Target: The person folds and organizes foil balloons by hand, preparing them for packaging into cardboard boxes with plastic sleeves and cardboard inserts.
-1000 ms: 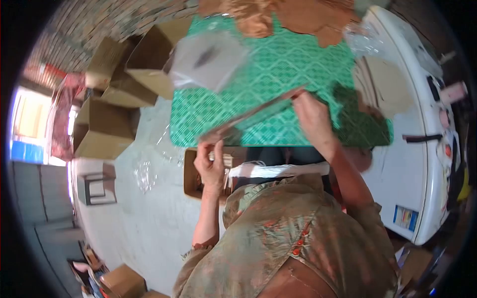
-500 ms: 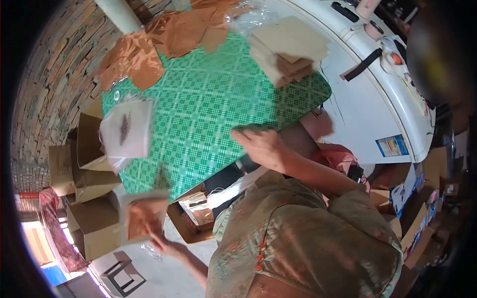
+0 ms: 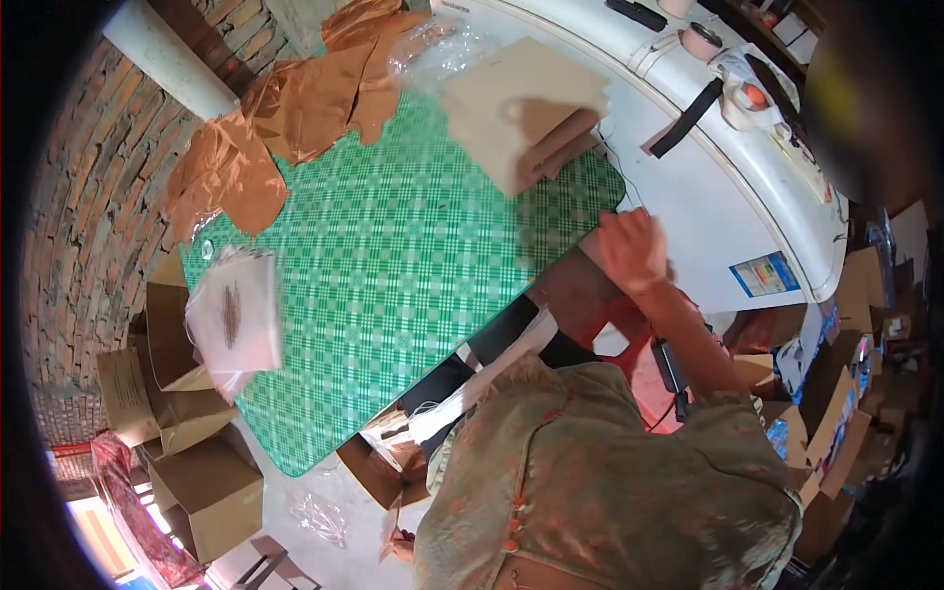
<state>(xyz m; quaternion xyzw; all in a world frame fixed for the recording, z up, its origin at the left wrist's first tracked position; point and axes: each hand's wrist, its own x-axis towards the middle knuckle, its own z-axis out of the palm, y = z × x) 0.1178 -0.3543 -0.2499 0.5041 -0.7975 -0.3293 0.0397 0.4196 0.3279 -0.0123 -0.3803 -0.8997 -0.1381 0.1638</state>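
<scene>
My left hand (image 3: 402, 545) shows only in small part at the lower edge of my shirt, its fingers closed on a clear packet (image 3: 389, 523) seen edge-on. To the right, my right hand (image 3: 634, 254) is raised beside the table's right corner, fingers bent and blurred; whether they hold anything is unclear. Nearby, a stack of tan sheets (image 3: 516, 98) lies on the green checked table (image 3: 393, 265), its near corner curled. A pile of clear plastic bags (image 3: 236, 320) with a dark mark rests at the table's left edge.
Copper-coloured sheets (image 3: 305, 108) and crumpled clear plastic (image 3: 442, 54) lie along the far edge. Cardboard boxes (image 3: 211, 492) stand on the left, and an open box (image 3: 379, 482) sits below the table's near edge. A white appliance (image 3: 698, 206) adjoins the table's right side.
My left hand has drawn the packet with copper-coloured contents from the table's left corner down towards my body. My right hand has moved right and up, off the near edge. The view has shifted.
</scene>
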